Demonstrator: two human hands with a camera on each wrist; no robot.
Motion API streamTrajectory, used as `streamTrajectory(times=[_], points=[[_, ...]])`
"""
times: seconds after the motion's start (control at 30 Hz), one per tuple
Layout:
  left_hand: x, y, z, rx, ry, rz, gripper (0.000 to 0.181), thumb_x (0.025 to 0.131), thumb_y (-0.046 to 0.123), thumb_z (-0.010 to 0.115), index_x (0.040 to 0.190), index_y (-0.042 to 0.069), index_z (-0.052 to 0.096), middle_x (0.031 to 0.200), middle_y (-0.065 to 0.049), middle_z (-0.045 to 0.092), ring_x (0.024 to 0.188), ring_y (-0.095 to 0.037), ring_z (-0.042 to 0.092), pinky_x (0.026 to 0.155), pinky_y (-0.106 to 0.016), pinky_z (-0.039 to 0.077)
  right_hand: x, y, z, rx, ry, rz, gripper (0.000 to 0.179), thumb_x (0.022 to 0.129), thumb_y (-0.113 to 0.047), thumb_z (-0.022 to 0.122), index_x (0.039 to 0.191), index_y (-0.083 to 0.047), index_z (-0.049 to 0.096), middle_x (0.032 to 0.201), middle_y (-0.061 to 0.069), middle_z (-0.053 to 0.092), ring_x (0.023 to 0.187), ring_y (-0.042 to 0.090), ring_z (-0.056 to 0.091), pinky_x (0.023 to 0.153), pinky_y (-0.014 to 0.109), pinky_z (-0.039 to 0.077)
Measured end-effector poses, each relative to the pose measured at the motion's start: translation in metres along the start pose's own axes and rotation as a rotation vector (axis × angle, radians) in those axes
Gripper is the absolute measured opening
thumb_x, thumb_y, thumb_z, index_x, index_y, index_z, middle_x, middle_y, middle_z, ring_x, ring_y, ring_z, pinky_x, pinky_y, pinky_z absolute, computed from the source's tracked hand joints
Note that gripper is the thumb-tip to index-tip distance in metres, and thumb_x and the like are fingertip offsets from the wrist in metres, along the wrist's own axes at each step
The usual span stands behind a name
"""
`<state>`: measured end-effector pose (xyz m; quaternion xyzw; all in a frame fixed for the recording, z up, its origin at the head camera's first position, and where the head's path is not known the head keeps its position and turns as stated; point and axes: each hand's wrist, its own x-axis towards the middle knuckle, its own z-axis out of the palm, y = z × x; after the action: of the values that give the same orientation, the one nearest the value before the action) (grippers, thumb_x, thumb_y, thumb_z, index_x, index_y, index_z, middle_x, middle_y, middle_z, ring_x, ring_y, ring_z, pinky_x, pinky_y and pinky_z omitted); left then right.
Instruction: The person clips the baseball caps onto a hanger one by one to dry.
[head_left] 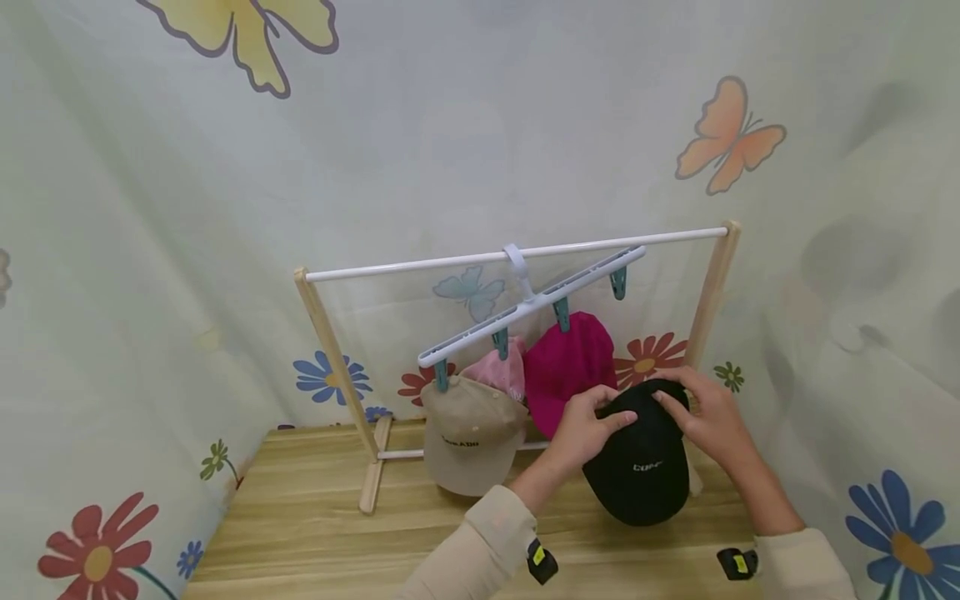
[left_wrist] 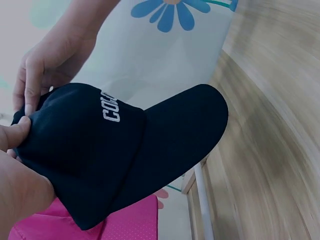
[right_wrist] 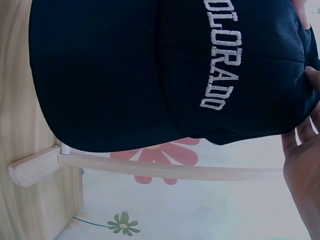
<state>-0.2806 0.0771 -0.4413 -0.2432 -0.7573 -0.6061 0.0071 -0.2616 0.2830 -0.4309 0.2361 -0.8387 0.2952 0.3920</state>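
Note:
Both hands hold a black cap [head_left: 641, 467] with white lettering by its crown, brim pointing down, in front of the rack's right side. The left hand [head_left: 583, 429] pinches the crown's left side. On the other side, the right hand [head_left: 708, 417] pinches the crown near the top, as the right wrist view also shows. A tilted white clip hanger [head_left: 480, 331] carries several teal clips. From its clips hang a beige cap [head_left: 474, 429], a pink cap [head_left: 498, 369] and a magenta cap [head_left: 570, 362]. The rightmost clip [head_left: 618, 283] holds nothing, above the black cap.
The hanger hooks over the white bar [head_left: 420, 264] of a rack with wooden legs [head_left: 337, 367]. The rack stands on a wood-grain table [head_left: 300, 525]. A curtain [head_left: 450, 125] printed with flowers and butterflies surrounds it at the back and sides.

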Motion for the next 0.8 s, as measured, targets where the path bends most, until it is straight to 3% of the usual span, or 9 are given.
streamTrajectory(times=[0.17, 0.4, 0.57, 0.8], points=[[0.001, 0.004, 0.003, -0.047, 0.033, -0.009, 0.012, 0.091, 0.016, 0.078, 0.1, 0.01, 0.074, 0.093, 0.002, 0.075, 0.082, -0.002, 0.062, 0.08, -0.019, 0.053, 0.001, -0.002, -0.002, -0.025, -0.001, 0.014, 0.035, 0.077, 0.012, 0.079, 0.108, -0.001, 0.07, 0.101, 0.011, 0.072, 0.093, 0.022, 0.064, 0.091, 0.0, 0.035], [0.002, 0.01, 0.002, -0.075, 0.052, -0.03, 0.012, 0.091, 0.016, 0.078, 0.101, 0.013, 0.074, 0.091, 0.007, 0.072, 0.083, -0.002, 0.061, 0.079, -0.02, 0.053, 0.005, -0.006, -0.005, -0.024, -0.005, 0.022, 0.035, 0.078, 0.013, 0.078, 0.109, 0.0, 0.069, 0.102, 0.012, 0.071, 0.095, 0.021, 0.063, 0.093, 0.0, 0.033], [0.003, 0.011, 0.0, -0.077, 0.059, -0.029, 0.012, 0.091, 0.015, 0.078, 0.102, 0.013, 0.075, 0.094, 0.002, 0.074, 0.084, -0.001, 0.061, 0.081, -0.02, 0.053, 0.008, -0.009, -0.007, -0.026, -0.019, 0.034, 0.034, 0.081, 0.01, 0.077, 0.111, 0.0, 0.069, 0.103, 0.013, 0.071, 0.093, 0.022, 0.062, 0.092, -0.001, 0.033], [0.009, 0.017, -0.005, -0.064, 0.074, -0.011, 0.012, 0.09, 0.016, 0.078, 0.102, 0.014, 0.075, 0.093, 0.007, 0.075, 0.083, -0.002, 0.061, 0.082, -0.02, 0.053, 0.015, -0.01, -0.009, 0.0, -0.023, 0.041, 0.032, 0.084, 0.009, 0.075, 0.114, 0.0, 0.068, 0.104, 0.013, 0.071, 0.095, 0.012, 0.061, 0.092, -0.001, 0.034]])
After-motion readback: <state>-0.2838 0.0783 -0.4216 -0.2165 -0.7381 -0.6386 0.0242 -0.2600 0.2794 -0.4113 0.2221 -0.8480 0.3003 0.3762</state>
